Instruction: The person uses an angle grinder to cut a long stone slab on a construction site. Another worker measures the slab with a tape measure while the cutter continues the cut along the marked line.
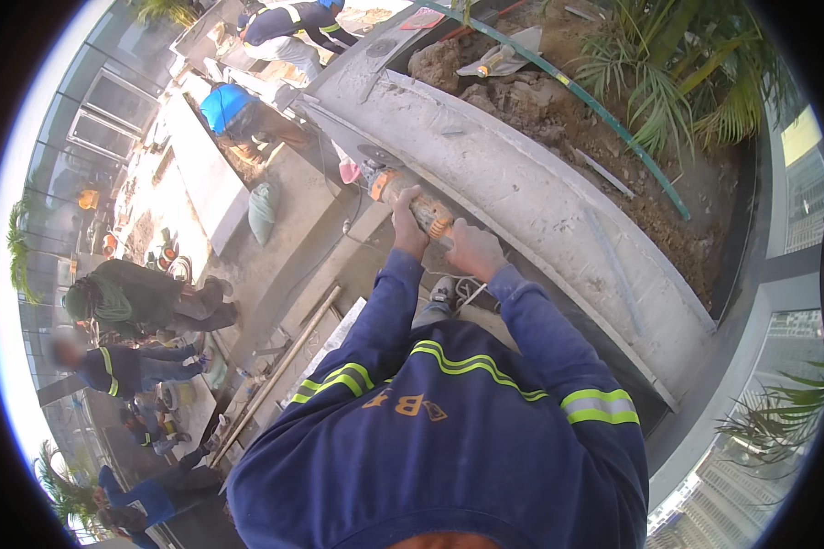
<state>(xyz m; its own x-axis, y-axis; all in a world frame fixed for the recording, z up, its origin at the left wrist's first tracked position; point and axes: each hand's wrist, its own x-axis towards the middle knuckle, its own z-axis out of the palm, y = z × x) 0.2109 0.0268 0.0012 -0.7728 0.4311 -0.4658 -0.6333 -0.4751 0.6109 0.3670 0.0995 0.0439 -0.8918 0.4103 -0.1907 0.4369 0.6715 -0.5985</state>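
An orange and grey angle grinder (436, 220), coated with dust, is held in both of my hands. My left hand (410, 225) wraps round its body behind the orange head. Behind it, my right hand (476, 252) grips the rear end of the tool, its fingers partly hidden. The grinder's disc (373, 152) lies at the edge of a long pale stone ledge (549, 197); I cannot tell whether it touches. Beside the disc is a small pink object (349, 171). Dusty haze hangs near the tool.
Close ahead on the left, a person in a blue helmet (225, 107) bends low. A green sack (263, 213) and a trailing cable (350, 237) lie left of me. Past the ledge, a teal bar (604, 114) crosses the soil bed (545, 105) by palm leaves (673, 69). Several people stand further left.
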